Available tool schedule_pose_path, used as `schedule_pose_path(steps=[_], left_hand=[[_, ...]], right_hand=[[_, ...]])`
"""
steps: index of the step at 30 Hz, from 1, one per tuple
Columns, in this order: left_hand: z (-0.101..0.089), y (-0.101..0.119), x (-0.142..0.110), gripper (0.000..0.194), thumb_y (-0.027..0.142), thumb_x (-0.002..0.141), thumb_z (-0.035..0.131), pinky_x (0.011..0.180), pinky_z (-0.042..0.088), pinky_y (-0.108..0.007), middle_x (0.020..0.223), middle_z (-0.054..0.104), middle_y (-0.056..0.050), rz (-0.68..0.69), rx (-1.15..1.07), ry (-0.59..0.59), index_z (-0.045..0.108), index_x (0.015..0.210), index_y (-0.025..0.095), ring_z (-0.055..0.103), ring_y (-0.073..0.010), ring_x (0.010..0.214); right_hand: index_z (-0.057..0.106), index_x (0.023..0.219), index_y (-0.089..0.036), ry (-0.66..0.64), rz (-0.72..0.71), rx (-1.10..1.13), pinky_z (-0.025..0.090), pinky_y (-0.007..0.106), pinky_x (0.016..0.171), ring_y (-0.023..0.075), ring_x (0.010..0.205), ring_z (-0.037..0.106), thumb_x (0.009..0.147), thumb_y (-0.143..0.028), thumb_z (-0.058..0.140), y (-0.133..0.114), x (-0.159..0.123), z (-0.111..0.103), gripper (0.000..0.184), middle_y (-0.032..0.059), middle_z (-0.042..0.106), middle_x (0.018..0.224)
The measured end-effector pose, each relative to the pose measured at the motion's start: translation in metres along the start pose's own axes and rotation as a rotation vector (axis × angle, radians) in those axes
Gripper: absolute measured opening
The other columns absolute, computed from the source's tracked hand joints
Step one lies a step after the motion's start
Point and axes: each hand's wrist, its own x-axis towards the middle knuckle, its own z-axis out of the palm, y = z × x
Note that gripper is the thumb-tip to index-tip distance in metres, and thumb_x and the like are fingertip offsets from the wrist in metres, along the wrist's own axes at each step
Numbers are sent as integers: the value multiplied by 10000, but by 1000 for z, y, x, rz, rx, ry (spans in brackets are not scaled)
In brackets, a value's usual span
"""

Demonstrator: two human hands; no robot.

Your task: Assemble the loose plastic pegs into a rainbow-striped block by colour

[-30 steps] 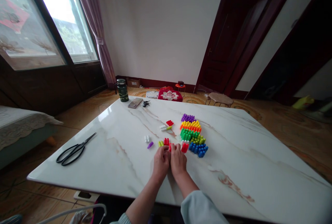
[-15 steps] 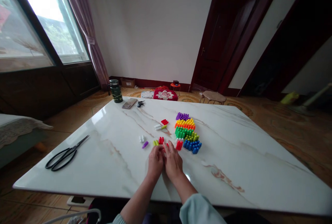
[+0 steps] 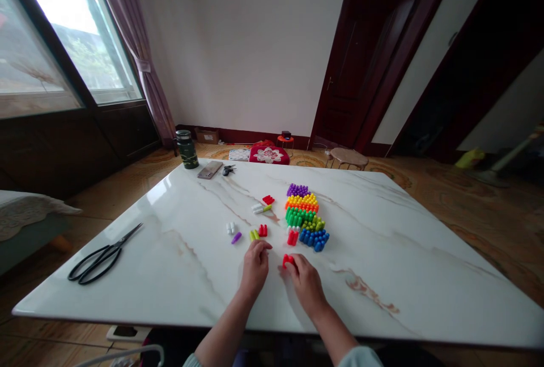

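Observation:
My right hand [image 3: 307,283] is closed, thumb and fingers around a small clump of red bullet-shaped plastic pieces [image 3: 288,260] just above or on the tabletop. My left hand [image 3: 255,265] is a short way to the left, its fingers loosely bent and apart from the red clump, with nothing visible in them. Just beyond the left hand are yellow-green pieces [image 3: 254,235] and a red group [image 3: 263,230]. Another red group [image 3: 293,237] stands in front of white pieces [image 3: 293,229], beside the blue pieces [image 3: 314,239].
Green [image 3: 298,217], orange [image 3: 301,207], yellow [image 3: 306,200] and purple groups [image 3: 298,190] stand in rows farther back. White pieces [image 3: 230,228] and a purple piece [image 3: 236,238] lie left. Scissors [image 3: 102,256], a phone [image 3: 210,170], keys [image 3: 228,170] and a flask [image 3: 187,150] are on the table.
My hands, together before, are now apart. The right hand has moved right with the red pieces showing in its fingers. The view has shifted slightly.

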Motion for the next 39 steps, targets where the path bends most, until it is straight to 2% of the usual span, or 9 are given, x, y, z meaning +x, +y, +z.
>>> schedule_pose_path(steps=[5, 12, 17, 22, 26, 30, 33, 36, 39], left_hand=[[0, 0, 0, 250, 77, 804, 405, 775, 523, -316, 869, 630, -56, -12, -17, -14, 626, 809, 192, 630, -180, 825], [1, -3, 0, 260, 70, 804, 405, 771, 524, -311, 868, 632, -52, 4, -18, -11, 632, 807, 195, 633, -177, 817], [1, -4, -1, 249, 74, 808, 411, 770, 531, -313, 867, 628, -54, 6, -41, -15, 631, 799, 191, 632, -177, 822], [2, -5, -1, 254, 63, 801, 412, 766, 532, -307, 870, 626, -52, 4, -48, -16, 632, 795, 191, 631, -174, 826], [1, -5, -1, 265, 51, 793, 407, 769, 527, -299, 875, 626, -51, 4, -47, -16, 633, 794, 190, 631, -172, 830], [2, -5, 0, 270, 42, 783, 406, 775, 520, -300, 871, 624, -53, -1, -37, -21, 635, 787, 185, 628, -171, 821], [2, -7, -1, 257, 51, 785, 420, 779, 514, -300, 872, 626, -55, 0, -35, -26, 641, 790, 183, 625, -174, 829], [1, -7, -2, 254, 55, 789, 424, 774, 508, -296, 885, 629, -58, -1, -33, -32, 643, 793, 183, 623, -176, 836], [1, -7, -2, 266, 43, 783, 414, 763, 505, -290, 880, 630, -56, 0, -33, -31, 639, 787, 184, 623, -174, 828]], right_hand=[[677, 930, -198, 147, 89, -25, 494, 298, 727, 198, 833, 640, 933, -333, 451, 29, 4, -15, 263, 77, 656, 949], [657, 943, -172, 314, 136, -16, 500, 329, 702, 219, 784, 630, 929, -394, 412, 47, 15, -3, 330, 99, 665, 872], [644, 966, -153, 336, 154, -78, 483, 302, 664, 198, 729, 623, 944, -418, 383, 52, 23, 8, 372, 109, 662, 882], [629, 1013, -141, 372, 133, -114, 487, 311, 675, 217, 791, 628, 957, -391, 351, 47, 27, 14, 379, 124, 659, 897], [600, 996, -160, 414, 125, -99, 488, 301, 692, 207, 813, 619, 947, -394, 387, 41, 20, 3, 320, 104, 630, 904], [537, 988, -182, 493, 296, -148, 444, 279, 584, 178, 677, 586, 904, -407, 443, 46, 8, -13, 258, 83, 599, 918], [496, 1025, -173, 468, 397, -105, 438, 287, 571, 182, 624, 588, 855, -423, 476, 56, 7, -18, 303, 84, 609, 896], [470, 1063, -172, 384, 424, -46, 443, 298, 599, 210, 651, 619, 827, -407, 478, 63, 11, -16, 333, 64, 636, 820], [461, 1078, -176, 358, 442, -45, 433, 302, 603, 226, 675, 633, 814, -397, 463, 64, 16, -12, 344, 67, 658, 815]])
